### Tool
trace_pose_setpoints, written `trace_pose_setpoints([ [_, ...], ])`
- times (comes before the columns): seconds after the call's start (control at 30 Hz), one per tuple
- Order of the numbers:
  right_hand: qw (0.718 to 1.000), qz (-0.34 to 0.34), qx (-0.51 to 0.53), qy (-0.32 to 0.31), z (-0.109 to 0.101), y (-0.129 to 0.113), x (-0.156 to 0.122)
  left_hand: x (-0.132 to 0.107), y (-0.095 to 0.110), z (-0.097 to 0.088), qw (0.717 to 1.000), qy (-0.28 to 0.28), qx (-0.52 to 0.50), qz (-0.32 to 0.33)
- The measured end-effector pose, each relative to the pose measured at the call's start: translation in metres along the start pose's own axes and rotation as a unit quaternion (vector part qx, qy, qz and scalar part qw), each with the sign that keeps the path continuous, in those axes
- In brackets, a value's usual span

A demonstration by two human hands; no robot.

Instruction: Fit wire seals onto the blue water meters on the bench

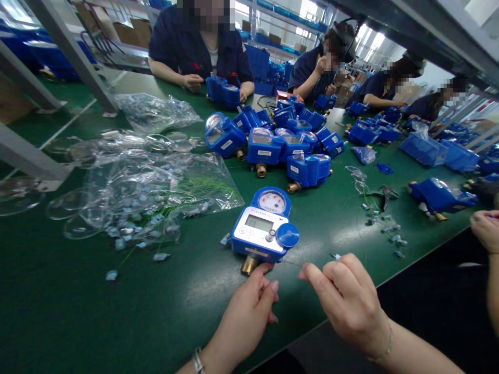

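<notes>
A blue water meter [258,228] with a white panel, a small display, a round dial and an open blue cap lies in front of me. Its brass threaded end [249,265] points toward me. My left hand [249,306] reaches to the meter's near edge beside the brass end, index finger stretched out against it and the other fingers loosely curled. To the right, my right hand [346,296] is closed in a pinch on a thin wire [290,262] that runs toward the meter. A small pale-blue seal [335,256] shows just behind its knuckles.
Clear plastic bags [202,179] of blue seals with green wires lie left. Several blue meters [265,145] cluster beyond mine. Dark pliers [385,196] and loose seals [395,239] lie right, near another meter [442,196]. Co-workers sit opposite; a person's hand [485,228] is at right.
</notes>
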State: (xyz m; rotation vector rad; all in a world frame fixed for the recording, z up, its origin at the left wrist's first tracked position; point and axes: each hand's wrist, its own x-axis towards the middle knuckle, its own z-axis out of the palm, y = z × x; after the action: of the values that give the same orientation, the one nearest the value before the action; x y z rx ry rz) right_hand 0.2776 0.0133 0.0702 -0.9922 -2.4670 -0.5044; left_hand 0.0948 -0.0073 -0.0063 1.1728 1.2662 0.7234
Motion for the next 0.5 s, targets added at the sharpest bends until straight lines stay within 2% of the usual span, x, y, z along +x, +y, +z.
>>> trace_pose_setpoints([
  [0.17, 0.999, -0.001, 0.013, -0.045, 0.008, -0.003, 0.003, 0.001, -0.001, 0.002, 1.0, 0.004, -0.011, 0.001],
  [0.3, 0.994, 0.055, 0.06, -0.076, 0.029, -0.008, 0.005, 0.008, 0.002, 0.005, 1.0, 0.001, -0.009, -0.004],
  [0.4, 0.983, 0.113, 0.113, -0.086, 0.044, -0.012, 0.004, 0.01, 0.008, 0.004, 0.997, 0.012, 0.077, -0.014],
  [0.5, 0.971, 0.153, 0.169, -0.078, 0.05, -0.016, 0.002, 0.005, 0.015, -0.001, 0.975, 0.052, 0.217, 0.02],
])
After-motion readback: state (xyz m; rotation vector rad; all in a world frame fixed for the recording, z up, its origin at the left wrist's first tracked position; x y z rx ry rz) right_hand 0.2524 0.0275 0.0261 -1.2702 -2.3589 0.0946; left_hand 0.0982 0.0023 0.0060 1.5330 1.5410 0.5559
